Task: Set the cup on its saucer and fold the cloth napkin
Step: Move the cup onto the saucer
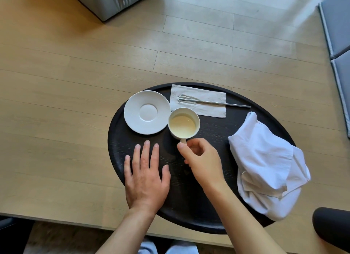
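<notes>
A white cup (183,123) with pale liquid in it stands on the round black tray (212,128), just right of an empty white saucer (147,112) and touching or nearly touching its rim. My right hand (201,160) pinches the cup's handle at the near side. My left hand (145,178) lies flat on the tray, fingers spread, below the saucer. A crumpled white cloth napkin (265,170) lies in a heap on the tray's right side, hanging over its edge.
A paper napkin (204,104) with a metal utensil (217,103) across it lies at the tray's far side. The tray sits on a light wooden table (75,83). A grey block (111,1) stands at the far left, cushions at the right edge.
</notes>
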